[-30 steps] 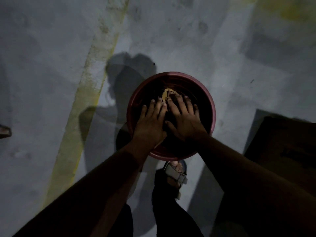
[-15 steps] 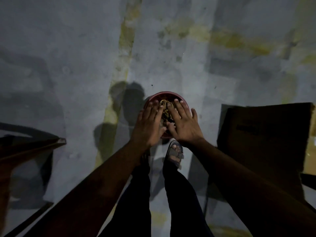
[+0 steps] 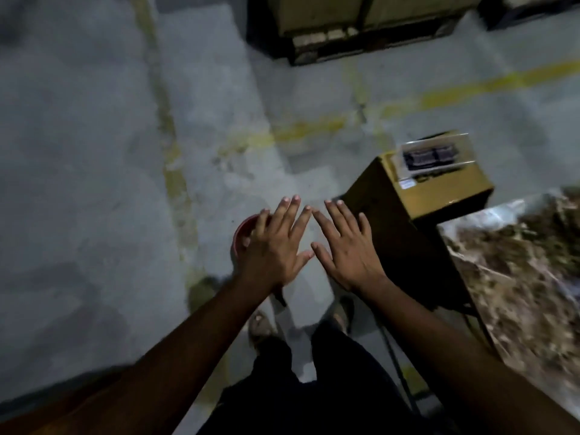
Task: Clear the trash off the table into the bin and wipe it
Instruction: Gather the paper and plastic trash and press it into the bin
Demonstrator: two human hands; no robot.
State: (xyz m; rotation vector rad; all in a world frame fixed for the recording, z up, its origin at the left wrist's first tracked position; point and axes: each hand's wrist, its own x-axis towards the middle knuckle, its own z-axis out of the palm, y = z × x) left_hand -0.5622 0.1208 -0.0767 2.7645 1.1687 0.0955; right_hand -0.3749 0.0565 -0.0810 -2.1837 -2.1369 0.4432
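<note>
Where floor lies bare, empty spread hands.

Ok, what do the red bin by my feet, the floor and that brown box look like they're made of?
The red bin, mostly hidden under the left hand, looks like smooth moulded plastic, judging by its thin rounded rim. The floor looks like bare grey concrete, matte and blotchy, with worn yellow painted lines. The brown box is probably cardboard: flat tan faces, crisp edges, a stuck-on label.

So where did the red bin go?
In the head view, the red bin sits on the grey floor just left of centre, mostly hidden under the open left hand, ahead of the person's feet.
</note>
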